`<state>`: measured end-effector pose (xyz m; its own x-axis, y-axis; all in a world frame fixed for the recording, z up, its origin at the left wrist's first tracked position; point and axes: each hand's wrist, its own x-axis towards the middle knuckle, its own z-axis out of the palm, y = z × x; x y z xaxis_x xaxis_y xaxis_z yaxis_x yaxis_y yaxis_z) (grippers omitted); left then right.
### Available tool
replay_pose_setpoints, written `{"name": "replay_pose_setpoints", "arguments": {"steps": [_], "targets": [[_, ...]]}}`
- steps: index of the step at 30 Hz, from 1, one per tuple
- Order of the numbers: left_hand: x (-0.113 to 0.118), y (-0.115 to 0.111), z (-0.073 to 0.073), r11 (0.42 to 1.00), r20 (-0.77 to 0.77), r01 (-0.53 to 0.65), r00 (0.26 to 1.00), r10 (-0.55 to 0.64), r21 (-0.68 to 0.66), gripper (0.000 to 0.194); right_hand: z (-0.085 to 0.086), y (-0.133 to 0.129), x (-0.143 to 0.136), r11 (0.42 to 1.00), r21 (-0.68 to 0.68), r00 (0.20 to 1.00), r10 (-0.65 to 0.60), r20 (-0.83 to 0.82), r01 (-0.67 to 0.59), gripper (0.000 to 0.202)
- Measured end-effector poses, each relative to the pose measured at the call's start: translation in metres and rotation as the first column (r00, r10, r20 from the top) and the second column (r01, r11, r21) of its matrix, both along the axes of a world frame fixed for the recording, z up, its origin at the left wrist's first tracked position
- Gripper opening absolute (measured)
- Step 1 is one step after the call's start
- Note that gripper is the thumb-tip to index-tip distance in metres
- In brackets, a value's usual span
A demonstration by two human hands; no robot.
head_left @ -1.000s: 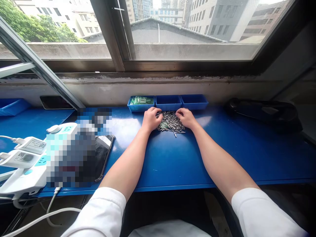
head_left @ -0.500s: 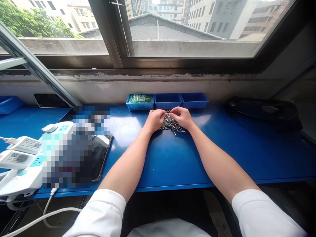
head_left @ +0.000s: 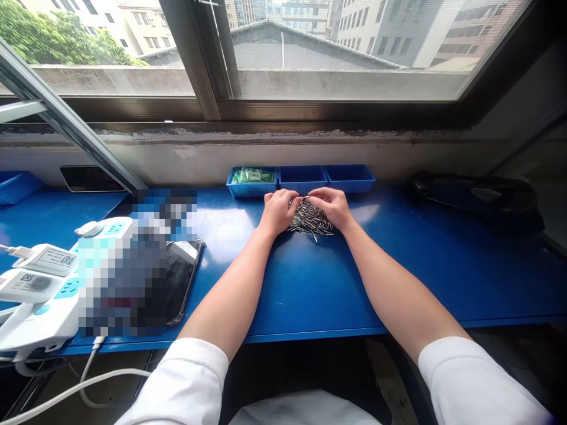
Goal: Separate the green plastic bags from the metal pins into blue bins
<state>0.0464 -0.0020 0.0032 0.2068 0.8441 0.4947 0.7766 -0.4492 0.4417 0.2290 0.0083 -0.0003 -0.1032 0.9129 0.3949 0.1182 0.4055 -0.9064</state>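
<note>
A heap of thin, dark and silvery metal pins (head_left: 315, 219) lies on the blue tabletop, with bits of green showing among them. My left hand (head_left: 280, 209) is at the heap's left side, fingers curled and thumb bent in toward them. Across from it, my right hand (head_left: 331, 205) reaches over the right side with thumb and fingertips brought together. The fingertips of both hands nearly meet above the far part of the heap. Whatever is pinched there is too small to make out.
Three blue bins stand behind the heap; the left bin (head_left: 252, 188) holds green circuit boards. A phone (head_left: 186, 277) and a white power strip (head_left: 53, 319) with cables lie at left, beside a blurred patch. A black object (head_left: 473, 198) rests at right.
Both hands have shifted slightly, the right a little to the right, and their fingers have lifted and straightened somewhat. More of the pin heap shows between them.
</note>
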Motion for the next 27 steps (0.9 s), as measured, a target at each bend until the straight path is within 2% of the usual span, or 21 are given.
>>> {"name": "replay_pose_setpoints", "arguments": {"steps": [2,3,6,8,10,13,18,20,22,25,27], "targets": [[-0.002,0.002,0.000,0.995,0.052,-0.099,0.994,0.097,0.031,0.029,0.002,0.004,0.008,0.992,0.066,0.994,-0.112,0.008,0.111,0.032],[-0.004,0.003,-0.001,0.987,0.083,-0.156,0.985,0.153,0.038,0.029,0.002,0.006,0.012,0.970,0.120,0.975,-0.217,0.037,0.211,0.034],[-0.010,0.008,-0.003,0.957,0.154,-0.291,0.946,0.287,0.007,0.023,0.004,0.012,0.028,0.851,0.238,0.812,-0.521,0.263,0.469,0.044],[-0.014,0.010,-0.005,0.940,0.172,-0.339,0.924,0.340,-0.039,0.021,0.002,0.015,0.037,0.795,0.238,0.690,-0.604,0.398,0.559,0.055],[-0.015,0.012,-0.006,0.932,0.172,-0.354,0.917,0.361,-0.072,0.020,-0.003,0.019,0.043,0.772,0.227,0.607,-0.615,0.503,0.593,0.065],[-0.016,0.012,-0.008,0.933,0.152,-0.347,0.922,0.357,-0.090,0.020,-0.014,0.025,0.050,0.782,0.211,0.553,-0.577,0.601,0.587,0.074],[-0.016,0.014,-0.009,0.937,0.117,-0.332,0.932,0.344,-0.112,0.019,-0.022,0.029,0.048,0.813,0.203,0.560,-0.534,0.633,0.546,0.077],[-0.016,0.014,-0.010,0.943,0.111,-0.313,0.939,0.325,-0.115,0.019,-0.019,0.026,0.042,0.805,0.263,0.573,-0.570,0.589,0.531,0.070],[-0.016,0.014,-0.010,0.953,0.108,-0.278,0.951,0.291,-0.116,0.019,-0.014,0.021,0.034,0.809,0.334,0.607,-0.585,0.537,0.484,0.054],[-0.016,0.015,-0.012,0.966,0.102,-0.232,0.965,0.244,-0.114,0.022,-0.012,0.015,0.021,0.870,0.347,0.688,-0.490,0.535,0.350,0.028],[-0.015,0.015,-0.013,0.967,0.080,-0.225,0.969,0.235,-0.117,0.025,-0.013,0.012,0.014,0.921,0.295,0.720,-0.383,0.578,0.254,0.025]]}}
